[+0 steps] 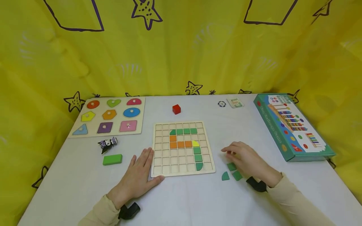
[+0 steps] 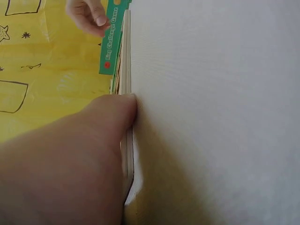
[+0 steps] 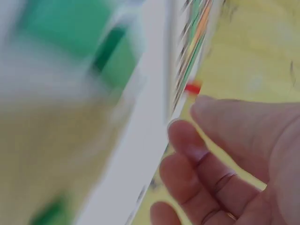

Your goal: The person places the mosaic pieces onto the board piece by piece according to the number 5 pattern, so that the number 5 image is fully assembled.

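A wooden grid board point(image 1: 182, 169) lies in the middle of the white table and holds green, orange and yellow tiles point(image 1: 183, 139). My left hand point(image 1: 139, 172) lies flat on the table, with its thumb point(image 2: 110, 115) against the board's edge point(image 2: 125, 84) near the front left corner. My right hand point(image 1: 244, 158) is to the right of the board, over three loose green pieces point(image 1: 237, 175). Its fingers point(image 3: 197, 154) are loosely curled with nothing visible between them. The right wrist view is blurred.
A shape-peg puzzle point(image 1: 108, 116) lies at the back left. In front of it are a small toy figure point(image 1: 107, 143) and a green block point(image 1: 112, 159). A red cube point(image 1: 176, 109), a chip point(image 1: 222, 104) and a card point(image 1: 235, 102) sit behind the board. A game box point(image 1: 291, 127) lies at the right.
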The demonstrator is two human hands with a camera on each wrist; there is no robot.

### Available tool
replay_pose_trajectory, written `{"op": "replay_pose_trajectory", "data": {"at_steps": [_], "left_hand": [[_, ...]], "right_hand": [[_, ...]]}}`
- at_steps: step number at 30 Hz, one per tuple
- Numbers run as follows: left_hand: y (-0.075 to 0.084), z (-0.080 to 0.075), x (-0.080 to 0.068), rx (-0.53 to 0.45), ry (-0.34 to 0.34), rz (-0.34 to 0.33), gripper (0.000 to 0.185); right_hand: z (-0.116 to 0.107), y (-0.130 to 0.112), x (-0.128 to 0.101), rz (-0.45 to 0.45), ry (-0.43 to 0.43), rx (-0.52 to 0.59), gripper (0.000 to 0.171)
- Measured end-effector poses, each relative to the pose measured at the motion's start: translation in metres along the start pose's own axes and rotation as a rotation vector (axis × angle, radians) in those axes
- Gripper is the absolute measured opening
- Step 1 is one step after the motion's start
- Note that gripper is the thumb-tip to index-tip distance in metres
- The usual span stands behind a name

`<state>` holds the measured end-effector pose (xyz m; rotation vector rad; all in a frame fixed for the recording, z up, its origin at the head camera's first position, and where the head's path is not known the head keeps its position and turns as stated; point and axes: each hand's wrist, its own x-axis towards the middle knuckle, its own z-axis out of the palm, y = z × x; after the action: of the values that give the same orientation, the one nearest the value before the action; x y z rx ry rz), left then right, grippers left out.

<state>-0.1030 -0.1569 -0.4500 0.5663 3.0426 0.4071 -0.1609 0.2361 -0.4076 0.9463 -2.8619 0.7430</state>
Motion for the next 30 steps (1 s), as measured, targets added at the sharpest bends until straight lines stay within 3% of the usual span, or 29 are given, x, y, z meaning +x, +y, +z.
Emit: {"op": "replay_pose_trajectory", "data": {"at_steps": [4,9,12,22,30], "left_hand": [[-0.002,-0.004,0.002,0.012,0.018,0.013,0.100],[-0.003,-0.007,0.002,0.006,0.018,0.012,0.099],[-0.002,-0.006,0.002,0.003,0.018,0.015,0.099],[-0.001,-0.004,0.003,0.004,0.012,0.016,0.099],[0.000,-0.002,0.002,-0.018,0.002,0.013,0.099]], "right_hand": [[-0.019,0.026,-0.024,0.132,0.053,-0.079,0.020],[-0.027,0.042,-0.047,0.295,-0.017,-0.082,0.024],[-0.025,0.046,-0.053,0.343,-0.042,-0.081,0.029],[-0.012,0.036,-0.049,0.261,0.057,-0.128,0.022],[0.007,-0.020,-0.006,0.108,0.043,0.031,0.023]]}}
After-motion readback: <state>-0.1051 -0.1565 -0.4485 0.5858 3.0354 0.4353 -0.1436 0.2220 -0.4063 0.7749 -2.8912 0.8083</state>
